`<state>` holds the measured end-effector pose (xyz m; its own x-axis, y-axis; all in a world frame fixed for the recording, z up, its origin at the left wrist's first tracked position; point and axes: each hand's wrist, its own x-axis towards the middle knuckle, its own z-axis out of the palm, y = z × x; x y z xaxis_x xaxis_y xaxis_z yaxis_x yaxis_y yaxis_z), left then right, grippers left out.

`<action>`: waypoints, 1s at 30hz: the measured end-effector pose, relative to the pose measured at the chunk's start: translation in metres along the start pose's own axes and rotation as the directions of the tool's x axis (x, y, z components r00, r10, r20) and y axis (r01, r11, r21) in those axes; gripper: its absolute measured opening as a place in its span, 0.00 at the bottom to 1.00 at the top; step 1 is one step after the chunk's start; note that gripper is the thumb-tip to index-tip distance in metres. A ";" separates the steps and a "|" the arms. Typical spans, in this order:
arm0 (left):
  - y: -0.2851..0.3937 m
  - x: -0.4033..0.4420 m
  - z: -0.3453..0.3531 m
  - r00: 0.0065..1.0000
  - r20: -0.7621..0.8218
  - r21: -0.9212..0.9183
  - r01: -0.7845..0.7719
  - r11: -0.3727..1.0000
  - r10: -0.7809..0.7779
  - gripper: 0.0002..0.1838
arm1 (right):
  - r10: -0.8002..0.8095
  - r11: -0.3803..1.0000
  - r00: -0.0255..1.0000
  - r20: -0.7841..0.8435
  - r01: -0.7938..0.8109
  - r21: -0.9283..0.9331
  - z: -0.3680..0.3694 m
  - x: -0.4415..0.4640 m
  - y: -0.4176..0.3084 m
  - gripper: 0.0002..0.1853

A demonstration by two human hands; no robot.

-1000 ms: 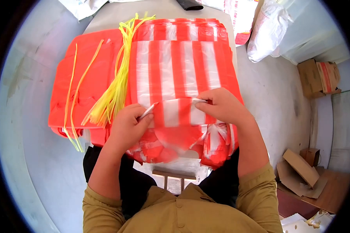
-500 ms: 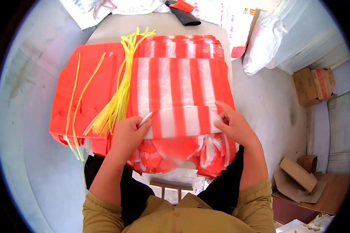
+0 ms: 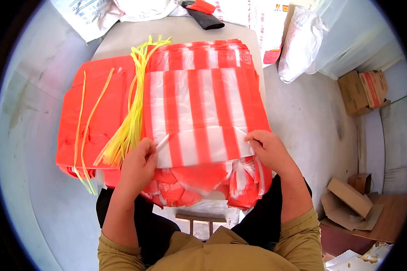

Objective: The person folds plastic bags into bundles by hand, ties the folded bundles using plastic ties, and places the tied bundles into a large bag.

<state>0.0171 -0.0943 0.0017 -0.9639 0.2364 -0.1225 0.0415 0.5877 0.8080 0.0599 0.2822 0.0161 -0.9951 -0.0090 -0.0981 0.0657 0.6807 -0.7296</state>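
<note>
A stack of red-and-white striped plastic bags [image 3: 199, 97] lies in front of me, its near edge crumpled and hanging toward my lap. The near part of the top bag is folded up into a band. My left hand [image 3: 139, 166] is closed, thumb against fingers, on the band's left end, where a narrow white edge sticks up. At the other end, my right hand [image 3: 267, 150] pinches the band's right corner. A bundle of yellow plastic strips [image 3: 133, 117] lies along the stack's left side, close to my left hand.
Left of the strips is a pile of red bags [image 3: 95, 108] with two loose yellow strips on top. White printed sacks [image 3: 88, 16] and a black-and-red item [image 3: 205, 17] lie at the table's far end. Cardboard boxes [image 3: 364, 92] stand at the right.
My left hand has moved slightly left and down along the fold, and my right hand's fingers have closed on the right corner. The whole view has shifted a little.
</note>
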 end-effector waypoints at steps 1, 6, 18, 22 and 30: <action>-0.003 0.001 0.000 1.000 0.028 -0.022 -0.003 1.000 0.004 0.06 | -0.018 1.000 1.000 -0.011 0.018 -0.007 0.001 0.000 0.000 0.08; 0.002 -0.002 -0.004 1.000 0.025 -0.037 0.007 0.999 -0.006 0.12 | -0.007 1.000 0.998 0.067 0.009 -0.024 -0.006 -0.002 -0.006 0.12; 0.017 -0.012 -0.003 0.940 -0.034 0.374 -0.304 0.876 0.340 0.25 | -0.216 0.938 0.972 0.091 0.232 -0.258 -0.004 -0.009 -0.024 0.26; 0.013 -0.010 0.001 0.913 -0.062 0.460 -0.333 0.823 0.403 0.25 | -0.344 0.862 0.938 0.050 0.336 -0.380 0.001 -0.008 -0.023 0.25; 0.013 -0.008 0.000 0.898 -0.074 0.444 -0.360 0.821 0.434 0.25 | -0.390 0.821 0.921 0.003 0.349 -0.452 0.000 -0.010 -0.013 0.23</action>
<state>0.0252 -0.0886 0.0133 -0.8671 0.4098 0.2832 0.4975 0.7407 0.4514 0.0694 0.2735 0.0264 -0.9419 -0.2757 0.1918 -0.3262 0.8869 -0.3271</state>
